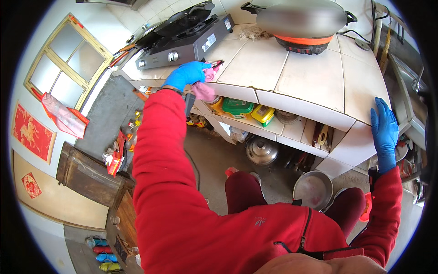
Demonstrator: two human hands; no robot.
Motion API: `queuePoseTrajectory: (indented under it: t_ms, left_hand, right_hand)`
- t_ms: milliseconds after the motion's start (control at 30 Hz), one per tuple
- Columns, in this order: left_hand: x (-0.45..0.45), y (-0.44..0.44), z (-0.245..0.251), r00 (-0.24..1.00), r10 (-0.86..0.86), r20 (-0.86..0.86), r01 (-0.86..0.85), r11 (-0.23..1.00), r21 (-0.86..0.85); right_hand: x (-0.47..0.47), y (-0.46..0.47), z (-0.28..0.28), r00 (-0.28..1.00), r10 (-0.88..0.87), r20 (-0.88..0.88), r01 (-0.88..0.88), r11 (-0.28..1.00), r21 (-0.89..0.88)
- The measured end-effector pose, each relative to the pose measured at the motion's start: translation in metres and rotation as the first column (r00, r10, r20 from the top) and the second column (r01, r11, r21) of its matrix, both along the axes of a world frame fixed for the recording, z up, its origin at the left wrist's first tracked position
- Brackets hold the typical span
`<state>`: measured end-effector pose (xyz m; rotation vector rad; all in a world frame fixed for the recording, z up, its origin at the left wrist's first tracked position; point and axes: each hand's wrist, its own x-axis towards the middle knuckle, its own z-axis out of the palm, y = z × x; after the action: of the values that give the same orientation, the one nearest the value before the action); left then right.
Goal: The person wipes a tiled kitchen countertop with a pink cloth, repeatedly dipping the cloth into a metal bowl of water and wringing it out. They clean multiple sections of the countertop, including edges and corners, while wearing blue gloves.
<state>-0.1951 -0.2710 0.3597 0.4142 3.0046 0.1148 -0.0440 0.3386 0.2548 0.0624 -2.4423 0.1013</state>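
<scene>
My left hand (186, 74), in a blue glove, grips a pink cloth (204, 89) at the front edge of the tiled counter (311, 77), close to the gas stove (178, 48). Part of the cloth hangs over the edge, and a small dark and red item shows at its upper end, too small to name. My right hand (385, 132), also gloved in blue, rests against the counter's right corner with its fingers together and nothing visible in it. A large pan (301, 19) stands on a black and orange electric cooker base (304, 42) at the back.
Below the countertop, a shelf holds a green-lidded tub (238, 107), a yellow-lidded box (262, 114) and jars. A metal lid (261, 150) and a metal basin (313, 190) are low down near my knees. A sink (407, 73) is at the right. Grey mesh (254, 33) lies behind the stove's right end.
</scene>
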Motion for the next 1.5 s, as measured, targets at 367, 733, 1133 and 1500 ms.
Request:
queuePoseTrajectory:
  t_ms: [367, 733, 1133, 1500]
  left_hand:
    - [0.104, 0.002, -0.060, 0.988, -0.020, 0.153, -0.154, -0.039, 0.987]
    - [0.196, 0.076, -0.063, 0.980, -0.180, 0.081, -0.117, -0.198, 0.973]
    - [0.238, 0.181, -0.058, 0.964, -0.210, -0.162, 0.251, 0.524, 0.814]
    - [0.226, 0.199, -0.089, 0.723, -0.544, 0.427, -0.374, 0.213, 0.903]
  right_hand:
    - [0.000, 0.000, 0.002, 0.999, -0.023, 0.037, 0.023, 1.000, 0.006]
    - [0.005, -0.004, 0.004, 0.999, 0.018, -0.041, -0.019, 0.999, -0.028]
    - [0.097, -0.143, -0.021, 0.530, 0.820, -0.215, -0.105, -0.188, -0.977]
    - [0.101, -0.075, -0.051, 0.676, 0.659, -0.330, -0.062, -0.395, -0.916]
